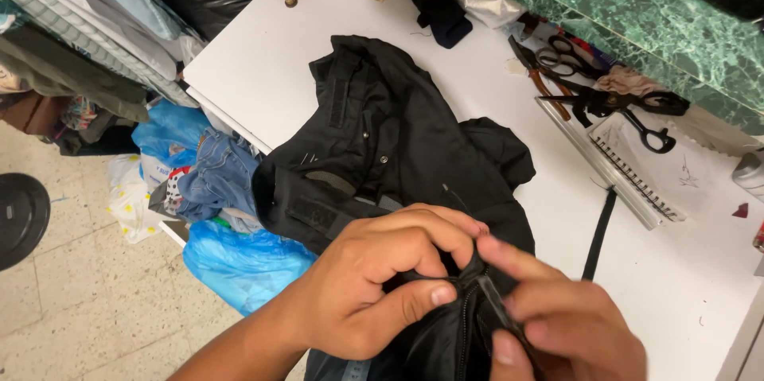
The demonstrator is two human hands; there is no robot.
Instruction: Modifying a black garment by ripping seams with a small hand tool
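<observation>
Both hands work at six o'clock, closest to the lens: the left hand has its fingers clamped on a fold of the black jacket, thumb pressed beside the zipper, while the right hand pinches the zipper's edge between thumb and forefinger. That jacket spreads up from the hands toward twelve o'clock across the white bench. At nine o'clock, off the bench edge, jeans lie over blue plastic bags on the floor. At two o'clock lie a spiral notebook and several scissors, with a green marble ledge beyond them.
</observation>
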